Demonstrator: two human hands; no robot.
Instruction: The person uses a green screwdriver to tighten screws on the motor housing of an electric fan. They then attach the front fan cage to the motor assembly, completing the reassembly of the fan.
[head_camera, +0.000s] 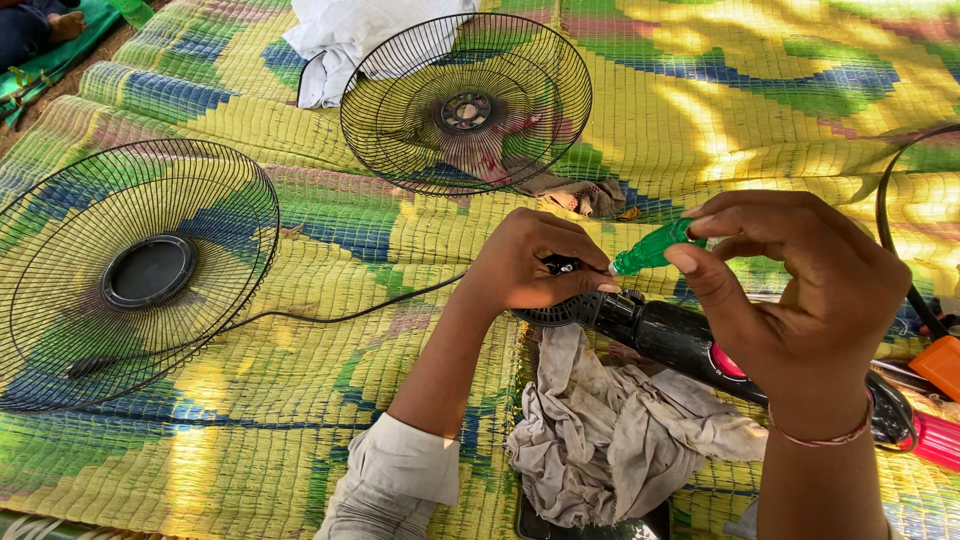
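woven mat (700, 90) | two fan grilles (135, 272) | rag (610, 440) | white cloth (350, 35)

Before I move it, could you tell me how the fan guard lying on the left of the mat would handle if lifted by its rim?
The fan guard is thin open wire around a small solid hub, so probably light for its size. The fine wires may flex a little. Lying flat on the mat, it should slide, not roll.

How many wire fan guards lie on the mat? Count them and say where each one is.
2. One wire fan guard lies at the left on the mat; the other lies at top centre, beside a white cloth. A dark curve at the right edge may be another.
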